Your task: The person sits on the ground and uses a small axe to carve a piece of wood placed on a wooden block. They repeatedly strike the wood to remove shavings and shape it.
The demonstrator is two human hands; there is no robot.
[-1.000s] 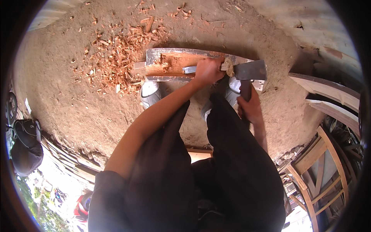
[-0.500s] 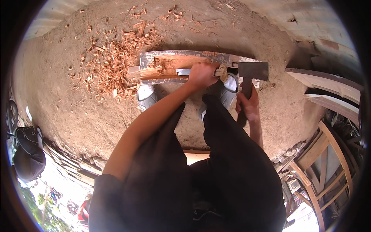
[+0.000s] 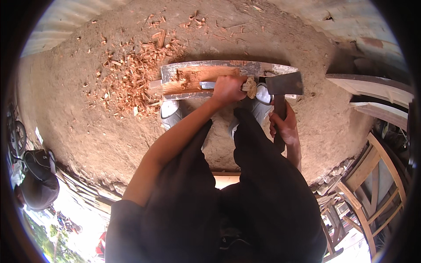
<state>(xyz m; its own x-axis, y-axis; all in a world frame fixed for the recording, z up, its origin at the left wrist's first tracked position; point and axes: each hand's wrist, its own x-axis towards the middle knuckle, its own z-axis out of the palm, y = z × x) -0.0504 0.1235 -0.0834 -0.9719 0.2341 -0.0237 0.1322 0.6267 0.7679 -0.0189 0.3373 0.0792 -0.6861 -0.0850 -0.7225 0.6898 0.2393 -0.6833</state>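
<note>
My left hand [image 3: 229, 89] is wrapped round a chisel, its metal blade [image 3: 207, 85] pointing left into the hollowed face of a wooden beam [image 3: 205, 73]. The beam has worn grey paint along its edges and raw orange wood inside. The frayed end of the chisel's wooden handle [image 3: 251, 87] sticks out to the right of my fist. My right hand [image 3: 286, 126] grips the dark handle of a hatchet [image 3: 284, 83]. Its broad, flat head hangs just right of the chisel's end, apart from it. The beam lies across the ground before my grey shoes [image 3: 170, 110].
Wood chips [image 3: 136, 79] litter the dirt ground left of the beam. Curved wooden pieces [image 3: 372, 87] and a wooden chair frame [image 3: 372, 188] stand at the right. Corrugated sheeting [image 3: 70, 26] borders the far left. Another person [image 3: 38, 184] is at the left edge.
The hatchet head has tilted and come closer to the chisel's end. My left hand still holds the chisel on the beam. The whole view has shifted slightly.
</note>
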